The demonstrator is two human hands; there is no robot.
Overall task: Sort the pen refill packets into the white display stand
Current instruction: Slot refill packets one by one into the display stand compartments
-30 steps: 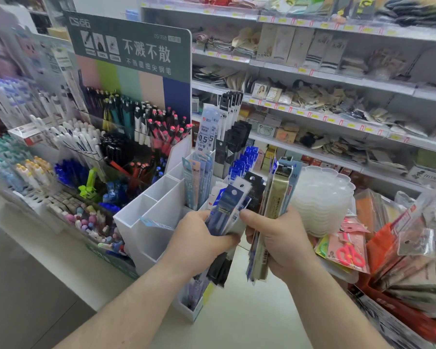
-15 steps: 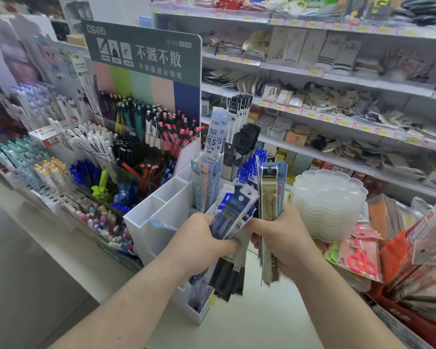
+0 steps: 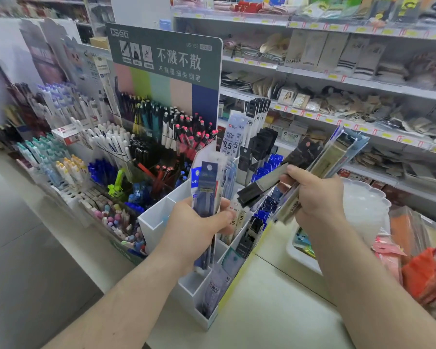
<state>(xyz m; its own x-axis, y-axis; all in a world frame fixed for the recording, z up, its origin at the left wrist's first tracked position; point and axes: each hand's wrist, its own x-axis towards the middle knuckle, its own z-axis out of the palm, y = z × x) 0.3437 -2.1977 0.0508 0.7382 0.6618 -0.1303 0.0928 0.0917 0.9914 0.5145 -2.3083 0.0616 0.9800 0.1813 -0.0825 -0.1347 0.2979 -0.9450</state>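
left hand [image 3: 199, 226] grip was curled round blue refill packets [image 3: 207, 187], held upright over the white display stand [image 3: 159, 220] on the surface [image 3: 267, 318]. right hand [image 3: 317, 195] grip pinched a fan of black and gold refill packets [image 3: 320, 162], tilted up-right, above the stand's right compartments.

The white display stand [image 3: 159, 222] has open compartments on its left side, reachable from above. Tall refill packets [image 3: 233, 137] crowd its right and rear slots, the pen rack [image 3: 146, 137] hems it just left, and bare bench [image 3: 275, 311] lies before it.
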